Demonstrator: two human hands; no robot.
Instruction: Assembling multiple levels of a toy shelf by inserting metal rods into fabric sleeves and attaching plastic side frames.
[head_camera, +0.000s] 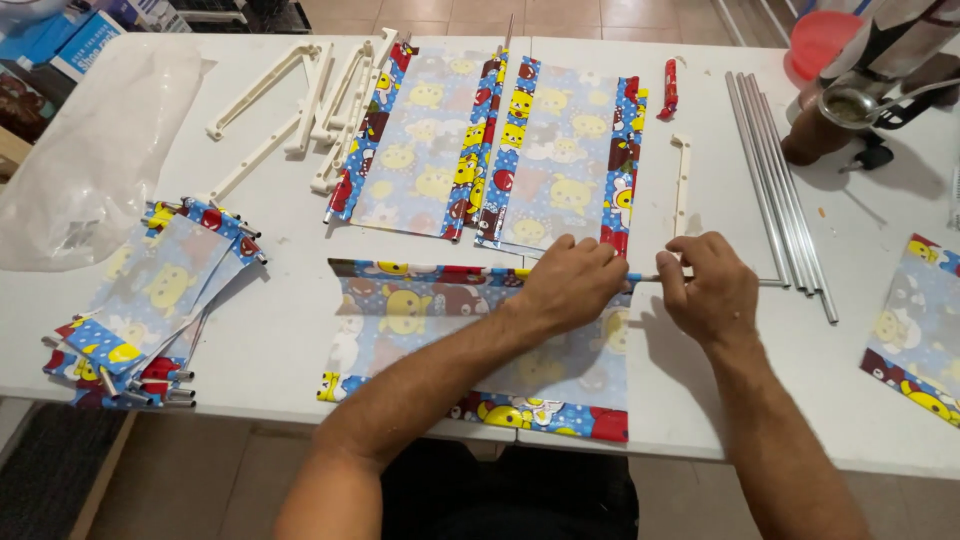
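Sheet: a printed cartoon-pattern sheet (440, 345) is laid flat on the white bench (290, 330), at its near edge, with its hemmed top edge running left to right.
Rod: a thin metal rod (700, 280) is lined up along that top edge; its long axis is set across the view, its bare end sticking out past the sheet's right corner.
Left hand (570, 285): closed, knuckles up, on the hem at the right corner, which is pinned to the bench.
Right hand (708, 285): fingers pinched around the exposed rod, just right of the sheet.
Key relation: the hem opening lies directly left of the right grip, on the rod's own axis.
Nearby: spare rods (790, 190) are laid well apart, farther right.
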